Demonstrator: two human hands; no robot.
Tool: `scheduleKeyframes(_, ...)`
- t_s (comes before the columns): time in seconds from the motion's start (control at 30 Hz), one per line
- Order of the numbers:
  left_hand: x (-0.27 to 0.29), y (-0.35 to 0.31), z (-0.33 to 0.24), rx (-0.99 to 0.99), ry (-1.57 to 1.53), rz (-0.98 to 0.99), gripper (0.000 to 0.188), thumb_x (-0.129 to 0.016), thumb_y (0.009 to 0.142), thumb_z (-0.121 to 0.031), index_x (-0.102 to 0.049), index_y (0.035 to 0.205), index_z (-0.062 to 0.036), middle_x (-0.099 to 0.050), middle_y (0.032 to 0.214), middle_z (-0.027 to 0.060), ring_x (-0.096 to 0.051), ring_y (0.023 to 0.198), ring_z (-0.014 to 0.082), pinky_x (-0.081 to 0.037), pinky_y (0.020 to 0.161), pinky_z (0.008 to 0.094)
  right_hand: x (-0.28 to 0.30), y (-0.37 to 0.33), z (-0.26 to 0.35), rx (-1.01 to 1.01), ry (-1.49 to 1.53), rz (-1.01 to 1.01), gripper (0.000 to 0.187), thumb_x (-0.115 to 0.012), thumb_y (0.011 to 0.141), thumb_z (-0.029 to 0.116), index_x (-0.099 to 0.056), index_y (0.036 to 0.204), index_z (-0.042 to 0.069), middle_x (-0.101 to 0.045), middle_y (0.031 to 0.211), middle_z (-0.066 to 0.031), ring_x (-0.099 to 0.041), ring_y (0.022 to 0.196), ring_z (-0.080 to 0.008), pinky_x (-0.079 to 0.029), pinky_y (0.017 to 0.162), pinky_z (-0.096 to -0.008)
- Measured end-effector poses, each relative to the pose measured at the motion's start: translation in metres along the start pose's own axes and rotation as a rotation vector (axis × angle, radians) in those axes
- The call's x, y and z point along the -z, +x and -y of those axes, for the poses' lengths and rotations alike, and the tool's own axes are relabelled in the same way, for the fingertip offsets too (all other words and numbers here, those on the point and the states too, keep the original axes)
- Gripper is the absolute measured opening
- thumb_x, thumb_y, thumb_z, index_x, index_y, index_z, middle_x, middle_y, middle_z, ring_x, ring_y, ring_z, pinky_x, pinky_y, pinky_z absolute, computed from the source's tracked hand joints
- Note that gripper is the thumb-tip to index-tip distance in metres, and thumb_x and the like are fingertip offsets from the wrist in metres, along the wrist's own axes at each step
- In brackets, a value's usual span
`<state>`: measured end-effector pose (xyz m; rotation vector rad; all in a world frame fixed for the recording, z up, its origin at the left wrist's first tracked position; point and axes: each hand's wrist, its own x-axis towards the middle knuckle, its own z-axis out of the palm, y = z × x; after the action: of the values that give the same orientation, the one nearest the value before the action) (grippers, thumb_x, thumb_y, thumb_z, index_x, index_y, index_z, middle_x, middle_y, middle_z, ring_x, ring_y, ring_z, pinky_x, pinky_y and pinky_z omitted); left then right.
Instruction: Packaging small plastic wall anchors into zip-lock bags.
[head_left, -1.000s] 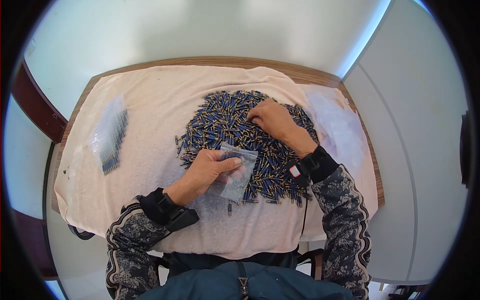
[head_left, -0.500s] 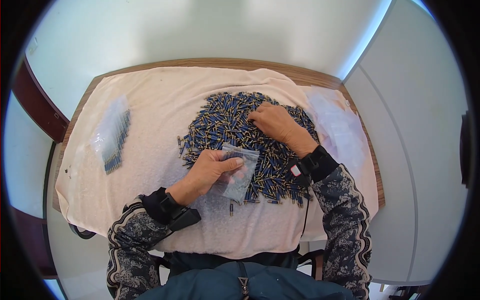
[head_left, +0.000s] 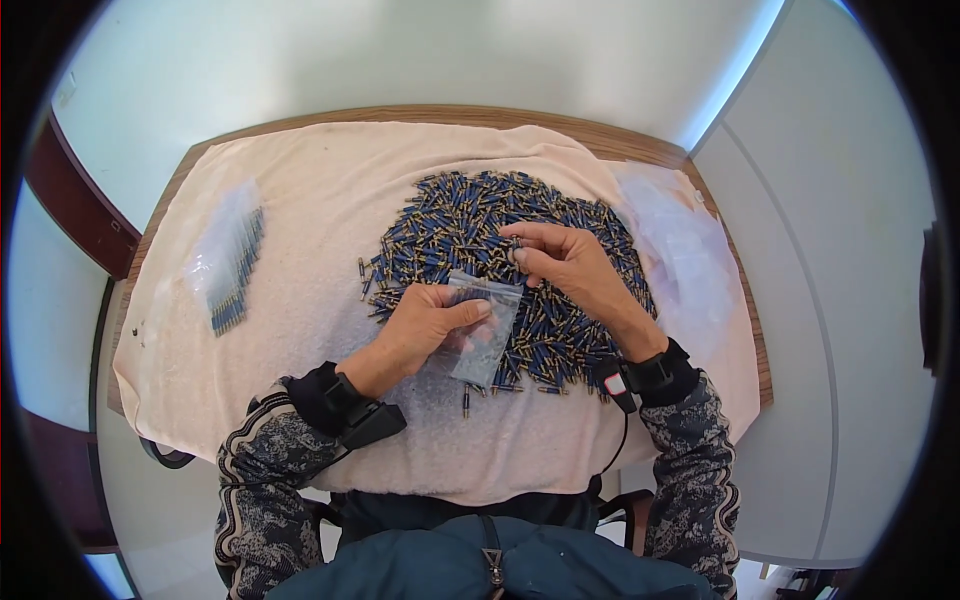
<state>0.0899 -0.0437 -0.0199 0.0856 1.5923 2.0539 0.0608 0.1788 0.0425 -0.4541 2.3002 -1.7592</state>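
While L hand [head_left: 422,325] grasps 1 clear zip bag [head_left: 488,352] (prob. light, limp, slick; best by rim) over near side of blue-gold plug pile [head_left: 440,235], R hand [head_left: 577,270] pinches 1 plug [head_left: 514,246], prob. stiff.

There are two hands, a left hand [head_left: 425,325] and a right hand [head_left: 575,268], one table [head_left: 640,148], one cloth [head_left: 310,230], one held bag [head_left: 488,350]; the plugs [head_left: 435,225] and right-side bags [head_left: 685,265] overlap beyond counting.
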Motion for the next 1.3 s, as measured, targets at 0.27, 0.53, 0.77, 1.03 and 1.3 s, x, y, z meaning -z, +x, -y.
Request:
scheduleKeyframes(0.27, -0.002, 0.0, 0.0, -0.027, 0.03, -0.008, 0.017, -0.069, 0.091, -0.017, -0.073, 0.098, -0.001, -0.073, 0.086, 0.0056, -0.063, 0.067, 0.0076, -0.05, 0.057, 0.0218, -0.013, -0.007, -0.005, 0.061, 0.024, -0.059, 0.025, -0.062, 0.096, 0.011, -0.067, 0.119, 0.003, -0.069, 0.094, 0.0011, -0.058, 0.077, -0.0024, -0.048, 0.07, -0.0176)
scheduleKeyframes(0.53, -0.001, -0.002, -0.003, -0.022, 0.046, 0.024, 0.018, -0.069, 0.092, -0.016, -0.072, 0.101, -0.0006, -0.073, 0.087, 0.0055, -0.067, 0.074, 0.0097, -0.051, 0.058, 0.0216, -0.02, -0.01, -0.014, 0.081, 0.003, -0.048, 0.022, -0.063, 0.094, 0.01, -0.07, 0.114, 0.002, -0.07, 0.091, 0.0008, -0.06, 0.081, -0.003, -0.049, 0.072, -0.0185)
scheduleKeyframes(0.77, 0.001, -0.001, -0.003, -0.032, 0.052, 0.02, 0.019, -0.068, 0.092, -0.016, -0.071, 0.102, 0.0002, -0.073, 0.089, 0.0057, -0.068, 0.074, 0.0101, -0.052, 0.059, 0.022, -0.025, -0.015, -0.019, 0.046, -0.015, -0.048, 0.023, -0.062, 0.097, 0.015, -0.07, 0.113, 0.001, -0.071, 0.094, -0.0004, -0.06, 0.082, -0.004, -0.049, 0.073, -0.019)
scheduleKeyframes(1.03, 0.002, 0.0, 0.001, -0.026, -0.04, 0.033, 0.019, -0.067, 0.093, -0.016, -0.07, 0.102, 0.0, -0.072, 0.09, 0.008, -0.067, 0.076, 0.0111, -0.052, 0.061, 0.0229, -0.038, -0.024, -0.022, -0.034, 0.029, -0.08, 0.025, -0.062, 0.097, 0.02, -0.07, 0.114, 0.004, -0.07, 0.084, -0.0014, -0.057, 0.067, -0.0038, -0.048, 0.06, -0.0207)
scheduleKeyframes(1.3, 0.006, 0.004, 0.004, 0.072, -0.234, 0.146, 0.023, -0.069, 0.091, -0.011, -0.068, 0.109, 0.0026, -0.071, 0.1, 0.012, -0.068, 0.091, 0.019, -0.055, 0.081, 0.0306, -0.031, -0.03, -0.029, 0.235, -0.19, -0.108, 0.027, -0.063, 0.094, 0.015, -0.069, 0.119, 0.006, -0.07, 0.089, -0.0004, -0.057, 0.068, -0.0036, -0.049, 0.062, -0.0205)
